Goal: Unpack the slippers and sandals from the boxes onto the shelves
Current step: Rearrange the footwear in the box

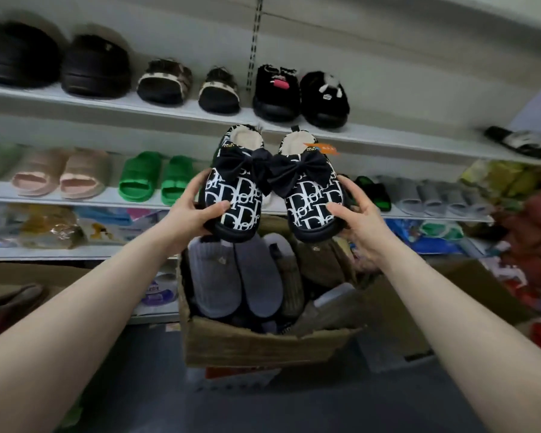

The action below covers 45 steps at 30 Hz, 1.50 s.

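My fingers (200, 185) wrap the toe of each black monogram slipper: left hand (188, 214) on the left slipper (238, 195), right hand (361, 214) on the right slipper (313, 198); heels point away, toward the shelf (419, 145) just above.

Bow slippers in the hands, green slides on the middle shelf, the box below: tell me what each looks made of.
Bow slippers: printed woven fabric uppers, it seems, matte with white lettering; satin-like bows; pale fleecy lining; dark, probably rubber sole.
Green slides: moulded foam or rubber by the look, one smooth piece with a slight sheen.
Box: brown corrugated cardboard, with creased, torn flaps.
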Available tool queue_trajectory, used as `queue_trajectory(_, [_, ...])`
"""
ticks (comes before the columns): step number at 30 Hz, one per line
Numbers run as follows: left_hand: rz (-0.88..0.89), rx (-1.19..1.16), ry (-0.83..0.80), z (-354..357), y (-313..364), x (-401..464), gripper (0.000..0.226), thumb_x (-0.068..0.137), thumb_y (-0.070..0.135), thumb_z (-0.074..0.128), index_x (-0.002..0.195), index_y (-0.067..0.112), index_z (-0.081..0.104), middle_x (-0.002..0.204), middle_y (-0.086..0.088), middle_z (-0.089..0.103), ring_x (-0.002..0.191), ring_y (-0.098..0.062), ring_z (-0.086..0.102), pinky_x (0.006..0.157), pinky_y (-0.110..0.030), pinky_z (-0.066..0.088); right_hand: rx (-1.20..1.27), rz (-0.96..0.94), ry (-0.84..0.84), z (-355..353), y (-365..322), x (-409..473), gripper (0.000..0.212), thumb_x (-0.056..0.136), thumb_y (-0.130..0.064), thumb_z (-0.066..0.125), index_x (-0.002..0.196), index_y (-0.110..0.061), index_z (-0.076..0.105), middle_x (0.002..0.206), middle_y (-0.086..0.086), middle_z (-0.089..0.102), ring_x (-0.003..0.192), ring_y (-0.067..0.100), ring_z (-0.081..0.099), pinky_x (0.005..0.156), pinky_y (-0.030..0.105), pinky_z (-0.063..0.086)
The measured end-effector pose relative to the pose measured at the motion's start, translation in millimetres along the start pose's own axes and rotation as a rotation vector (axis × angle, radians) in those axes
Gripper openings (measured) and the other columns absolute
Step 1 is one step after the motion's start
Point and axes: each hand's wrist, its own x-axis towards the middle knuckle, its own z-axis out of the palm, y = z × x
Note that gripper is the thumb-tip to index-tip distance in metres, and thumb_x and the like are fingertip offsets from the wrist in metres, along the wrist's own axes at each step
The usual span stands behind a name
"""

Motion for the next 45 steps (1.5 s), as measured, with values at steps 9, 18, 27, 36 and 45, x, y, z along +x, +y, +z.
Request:
queue_trajectory(9, [0.109,0.058,-0.118,106.0,30.0,69.2,0.073,0.085,0.009,0.069,0.142,0.041,0.035,0.129,-0.006,0.060,0.109,-0.027,0.065,0.076,-0.043,0.058,0.062,-0.081,0.133,-109.6,-25.5,26.7,0.056,0.090,-0.004,0.066,0.135,-0.035,0.054,0.122,0.012,0.065,0.105,0.026,0.069,0.077,0.040,0.060])
queue_trajectory(18, [0.165,0.103,-0.201,175.9,59.8,140.3,0.073,0.085,0.013,0.070,0.138,0.047,0.034,0.126,0.000,0.061,0.107,-0.020,0.066,0.077,-0.038,0.058,0.111,-0.136,0.299,-194.5,-45.9,61.4,0.049,0.092,-0.005,0.063,0.132,-0.033,0.055,0.127,0.002,0.066,0.108,0.025,0.068,0.075,0.040,0.061])
queue_trajectory(27, [0.150,0.000,-0.091,294.7,41.1,220.8,0.068,0.084,0.010,0.071,0.138,0.040,0.042,0.125,0.002,0.061,0.107,-0.025,0.065,0.078,-0.044,0.059,0.181,-0.033,0.260,-306.5,-70.7,160.5,0.044,0.097,-0.007,0.051,0.136,-0.028,0.049,0.116,0.000,0.068,0.087,0.011,0.071,0.062,0.034,0.059])
queue_trajectory(36, [-0.015,-0.046,0.161,380.8,23.6,281.4,0.057,0.088,0.020,0.068,0.137,0.032,0.041,0.122,0.001,0.062,0.095,-0.022,0.066,0.067,-0.046,0.060,0.143,0.089,0.230,-363.6,-67.3,257.0,0.042,0.099,-0.015,0.054,0.138,-0.026,0.046,0.117,0.004,0.064,0.096,0.023,0.064,0.058,0.038,0.058])
queue_trajectory(45, [0.107,0.850,0.340,423.1,14.9,288.0,0.106,0.071,0.066,0.067,0.152,0.035,0.006,0.159,-0.017,0.005,0.144,-0.035,0.021,0.117,-0.044,0.024,-0.664,-0.250,0.289,-366.2,-46.7,261.6,0.057,0.095,-0.058,0.048,0.147,-0.041,0.034,0.152,0.005,0.025,0.134,0.027,0.041,0.110,0.034,0.032])
